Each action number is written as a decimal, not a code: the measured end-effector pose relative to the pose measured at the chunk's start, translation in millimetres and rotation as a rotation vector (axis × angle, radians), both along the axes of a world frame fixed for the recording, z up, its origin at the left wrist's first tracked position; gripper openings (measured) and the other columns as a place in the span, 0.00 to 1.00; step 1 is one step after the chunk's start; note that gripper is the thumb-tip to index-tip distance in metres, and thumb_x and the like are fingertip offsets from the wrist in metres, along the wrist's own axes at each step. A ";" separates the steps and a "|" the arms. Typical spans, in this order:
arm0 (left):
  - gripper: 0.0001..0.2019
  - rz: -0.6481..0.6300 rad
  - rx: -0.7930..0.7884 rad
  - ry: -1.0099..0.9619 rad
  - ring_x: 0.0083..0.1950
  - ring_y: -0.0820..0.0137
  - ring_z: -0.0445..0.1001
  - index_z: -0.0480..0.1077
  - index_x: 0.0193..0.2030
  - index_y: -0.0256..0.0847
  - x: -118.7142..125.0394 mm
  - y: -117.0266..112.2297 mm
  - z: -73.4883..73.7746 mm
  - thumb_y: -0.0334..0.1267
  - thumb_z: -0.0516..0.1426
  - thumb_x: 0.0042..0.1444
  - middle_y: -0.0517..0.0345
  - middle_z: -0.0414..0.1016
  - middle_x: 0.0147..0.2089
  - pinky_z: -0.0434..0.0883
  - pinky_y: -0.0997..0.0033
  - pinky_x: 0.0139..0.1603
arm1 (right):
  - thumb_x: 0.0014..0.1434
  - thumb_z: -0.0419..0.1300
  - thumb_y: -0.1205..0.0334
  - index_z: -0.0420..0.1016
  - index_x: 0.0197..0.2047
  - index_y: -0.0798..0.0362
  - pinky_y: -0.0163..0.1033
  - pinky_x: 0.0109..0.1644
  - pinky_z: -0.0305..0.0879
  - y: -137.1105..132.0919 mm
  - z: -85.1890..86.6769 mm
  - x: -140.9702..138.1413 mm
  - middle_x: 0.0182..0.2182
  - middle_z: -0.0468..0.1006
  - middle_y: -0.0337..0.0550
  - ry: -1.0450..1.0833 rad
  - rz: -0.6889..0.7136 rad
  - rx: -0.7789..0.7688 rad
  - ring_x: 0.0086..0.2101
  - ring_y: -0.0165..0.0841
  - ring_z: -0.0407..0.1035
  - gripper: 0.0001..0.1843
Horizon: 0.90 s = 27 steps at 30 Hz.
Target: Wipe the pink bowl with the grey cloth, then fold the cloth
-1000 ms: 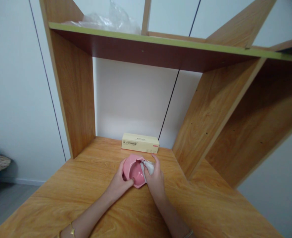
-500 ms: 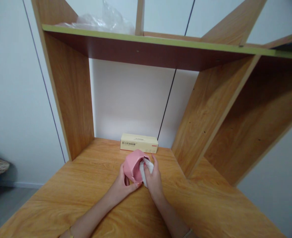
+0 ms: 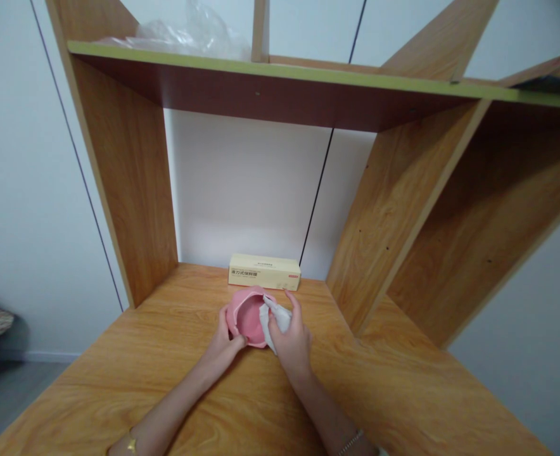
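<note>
Resting in left grip (image 3: pixel 223 342) (pink bowl (image 3: pixel 249 318))

One camera there, up on the person's head — facing forward and down, near above the brown wood-grain desktop (image 3: pixel 166 361), toward the far flat white wall (image 3: pixel 242 190).

Soft light leaves the shelf underside (image 3: pixel 284 98) shadowed, and small print (image 3: pixel 242 278) on the box (image 3: pixel 264 265) blurs.
</note>
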<state>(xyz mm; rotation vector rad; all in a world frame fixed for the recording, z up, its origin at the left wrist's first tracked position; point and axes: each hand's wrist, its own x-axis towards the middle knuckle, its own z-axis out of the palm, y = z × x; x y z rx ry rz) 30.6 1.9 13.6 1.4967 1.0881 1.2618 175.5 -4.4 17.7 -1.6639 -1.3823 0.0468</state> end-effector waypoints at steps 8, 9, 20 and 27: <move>0.30 -0.062 0.011 0.002 0.50 0.63 0.65 0.51 0.54 0.38 -0.2 -1.8 2.6 0.31 0.53 0.41 0.52 0.65 0.49 0.62 0.65 0.52 | 0.54 0.51 0.55 0.54 0.59 0.52 0.37 0.29 0.61 2.0 -3.4 3.4 0.28 0.77 0.44 -0.155 -0.066 -0.034 0.27 0.38 0.72 0.30; 0.31 -0.063 0.023 0.012 0.51 0.62 0.65 0.51 0.55 0.37 0.5 -2.2 2.1 0.32 0.54 0.41 0.51 0.65 0.50 0.61 0.65 0.52 | 0.53 0.52 0.54 0.55 0.59 0.53 0.37 0.29 0.61 2.5 -3.2 4.9 0.27 0.77 0.44 -0.189 -0.085 -0.034 0.26 0.39 0.71 0.31; 0.32 -0.113 0.170 0.116 0.53 0.59 0.65 0.50 0.57 0.36 0.7 -8.3 -3.4 0.37 0.57 0.47 0.44 0.64 0.54 0.61 0.60 0.55 | 0.53 0.52 0.55 0.50 0.61 0.52 0.38 0.31 0.62 6.8 -4.6 11.3 0.33 0.77 0.45 -0.091 0.005 -0.079 0.30 0.40 0.72 0.33; 0.32 -0.024 0.112 0.062 0.56 0.59 0.62 0.44 0.59 0.37 3.0 -4.0 -6.1 0.44 0.54 0.52 0.43 0.59 0.57 0.59 0.58 0.56 | 0.53 0.49 0.60 0.51 0.61 0.53 0.38 0.38 0.65 11.1 -12.7 10.2 0.40 0.76 0.47 0.210 0.149 0.018 0.37 0.37 0.71 0.31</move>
